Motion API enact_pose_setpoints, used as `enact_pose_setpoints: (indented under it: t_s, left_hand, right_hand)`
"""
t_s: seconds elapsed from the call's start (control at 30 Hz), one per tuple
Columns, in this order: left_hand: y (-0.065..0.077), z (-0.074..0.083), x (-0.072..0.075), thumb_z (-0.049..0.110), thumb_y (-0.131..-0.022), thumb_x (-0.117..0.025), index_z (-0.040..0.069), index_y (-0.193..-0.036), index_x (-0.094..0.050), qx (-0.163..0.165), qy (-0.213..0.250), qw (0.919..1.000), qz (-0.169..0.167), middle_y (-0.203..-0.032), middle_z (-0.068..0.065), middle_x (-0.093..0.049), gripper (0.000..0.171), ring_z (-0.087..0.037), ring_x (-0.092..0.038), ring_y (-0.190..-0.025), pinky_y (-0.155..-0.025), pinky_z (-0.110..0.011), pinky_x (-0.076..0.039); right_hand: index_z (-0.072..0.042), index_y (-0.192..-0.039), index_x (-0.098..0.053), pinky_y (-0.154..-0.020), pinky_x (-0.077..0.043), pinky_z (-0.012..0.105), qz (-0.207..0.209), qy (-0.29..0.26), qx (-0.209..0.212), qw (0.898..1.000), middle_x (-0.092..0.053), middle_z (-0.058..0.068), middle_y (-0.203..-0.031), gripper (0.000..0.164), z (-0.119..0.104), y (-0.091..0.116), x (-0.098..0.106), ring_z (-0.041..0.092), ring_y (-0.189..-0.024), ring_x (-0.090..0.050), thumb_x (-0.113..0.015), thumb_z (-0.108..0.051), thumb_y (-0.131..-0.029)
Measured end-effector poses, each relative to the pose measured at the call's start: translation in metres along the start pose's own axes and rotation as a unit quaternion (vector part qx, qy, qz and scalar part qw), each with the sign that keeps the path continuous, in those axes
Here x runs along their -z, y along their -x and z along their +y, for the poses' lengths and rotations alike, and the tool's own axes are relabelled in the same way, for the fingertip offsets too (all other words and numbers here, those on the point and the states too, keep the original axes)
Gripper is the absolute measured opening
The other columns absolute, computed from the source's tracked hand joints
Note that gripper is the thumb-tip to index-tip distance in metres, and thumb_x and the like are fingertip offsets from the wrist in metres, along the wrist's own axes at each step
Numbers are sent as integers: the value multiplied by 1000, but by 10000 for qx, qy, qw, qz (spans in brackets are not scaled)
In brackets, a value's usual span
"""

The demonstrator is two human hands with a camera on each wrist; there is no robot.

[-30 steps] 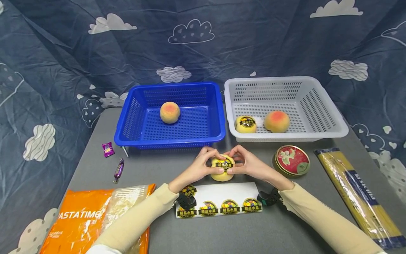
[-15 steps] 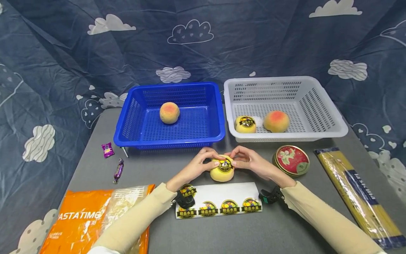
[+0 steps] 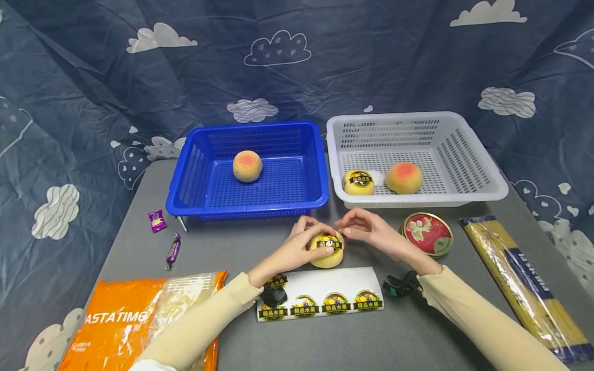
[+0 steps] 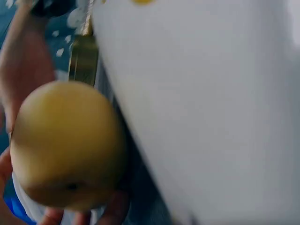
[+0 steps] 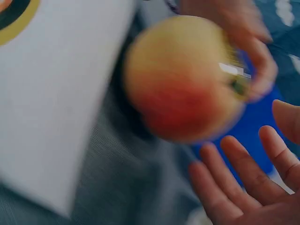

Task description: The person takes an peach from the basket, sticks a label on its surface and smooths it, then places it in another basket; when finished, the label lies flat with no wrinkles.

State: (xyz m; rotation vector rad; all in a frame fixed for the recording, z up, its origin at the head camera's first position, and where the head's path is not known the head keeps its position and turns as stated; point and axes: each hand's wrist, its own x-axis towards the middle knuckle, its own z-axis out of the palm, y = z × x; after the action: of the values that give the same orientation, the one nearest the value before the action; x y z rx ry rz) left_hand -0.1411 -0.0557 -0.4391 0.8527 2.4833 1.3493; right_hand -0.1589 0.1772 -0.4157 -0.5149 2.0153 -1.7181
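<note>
My left hand (image 3: 299, 246) grips a yellow peach (image 3: 328, 260) just above a sticker sheet (image 3: 331, 281), its thumb lying over a round black-and-gold sticker (image 3: 335, 245) on the fruit. In the left wrist view the peach (image 4: 70, 140) shows its plain yellow side, with fingertips under it. The right wrist view shows the red-blushed side of the peach (image 5: 183, 93). Beside it, apart from the fruit, my right hand (image 5: 248, 183) has its fingers loosely extended and holds nothing. Several round stickers line the near edge of the sheet.
A blue basket (image 3: 246, 210) with one peach (image 3: 247, 166) stands behind the hands. The white basket (image 3: 422, 198) holds a stickered peach (image 3: 358, 186) and another peach (image 3: 405, 178). Around lie a red tin (image 3: 427, 234), a spaghetti pack (image 3: 524, 283), an orange pasta bag (image 3: 120, 314) and candies (image 3: 173, 252).
My right hand has let go of the peach and drawn back slightly to the right. The left thumb has moved onto the sticker, and the left hand alone now holds the fruit.
</note>
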Motion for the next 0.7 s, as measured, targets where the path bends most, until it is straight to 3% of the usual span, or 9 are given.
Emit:
enact_pose_setpoints:
  t_s: [0.13, 0.17, 0.27, 0.37, 0.4, 0.43, 0.6, 0.7]
  left_hand:
    - [0, 5, -8, 35, -79, -67, 25, -113, -56, 28, -174, 9996, 227, -114, -4, -37, 37, -17, -35, -108, -87, -35, -35]
    - [0, 6, -9, 34, -78, -69, 25, -112, -57, 36, -173, 9993, 318, -113, -3, -39, 37, -16, -37, -106, -87, -34, -35]
    - [0, 7, -11, 31, -74, -73, 24, -109, -61, 3, -221, 9982, 551, -109, 0, -43, 38, -13, -41, -101, -84, -31, -38]
    - [0, 11, -9, 31, -72, -74, 23, -106, -64, -173, -253, 9971, 703, -106, 3, -45, 36, -11, -43, -98, -83, -28, -39]
    - [-1, 13, -8, 31, -72, -75, 22, -105, -64, -268, -236, 9967, 732, -106, 3, -45, 36, -11, -44, -98, -83, -28, -39]
    - [-2, 16, -6, 31, -72, -75, 22, -105, -64, -377, -218, 9961, 761, -107, 3, -46, 37, -10, -44, -98, -83, -27, -39]
    - [-18, 46, 11, 28, -71, -76, 16, -109, -64, -1074, -68, 9908, 819, -111, -2, -49, 41, -10, -45, -102, -85, -26, -40]
    - [-41, 64, 25, 27, -71, -77, 14, -110, -64, -1344, -97, 9867, 906, -113, -5, -49, 43, -11, -45, -105, -87, -24, -39]
  right_hand:
    - [6, -118, -42, -81, -48, 38, 518, 146, 438, 9976, -50, 29, -115, 32, -19, 24, 32, 32, -101, -56, -52, -9, -91]
    - [4, -119, -43, -81, -48, 37, 549, -44, 660, 9963, -51, 28, -115, 32, -9, 28, 50, 30, -100, -56, -52, -10, -91]
    - [-1, -124, -41, -76, -50, 33, 1062, 5, 792, 9912, -59, 18, -110, 33, -16, 50, 82, 22, -94, -60, -49, -9, -93]
    - [-7, -126, -41, -71, -51, 28, 1533, -116, 696, 9857, -64, 7, -102, 33, -16, 71, 111, 16, -88, -62, -48, -8, -93]
    - [-9, -126, -41, -68, -51, 26, 1830, 200, 448, 9819, -65, 4, -98, 34, -28, 80, 111, 15, -84, -63, -46, -7, -93]
    - [-11, -127, -40, -66, -51, 25, 1968, 321, 343, 9793, -65, 1, -96, 34, -27, 85, 118, 13, -83, -63, -46, -9, -94]
    - [-18, -129, -38, -60, -52, 27, 2408, 1088, -264, 9641, -65, -6, -88, 34, -5, 105, 150, 10, -77, -64, -45, -19, -95]
    - [-14, -130, -38, -61, -53, 32, 2414, 522, -256, 9687, -65, 1, -92, 38, 21, 109, 171, 14, -79, -64, -47, -20, -94]
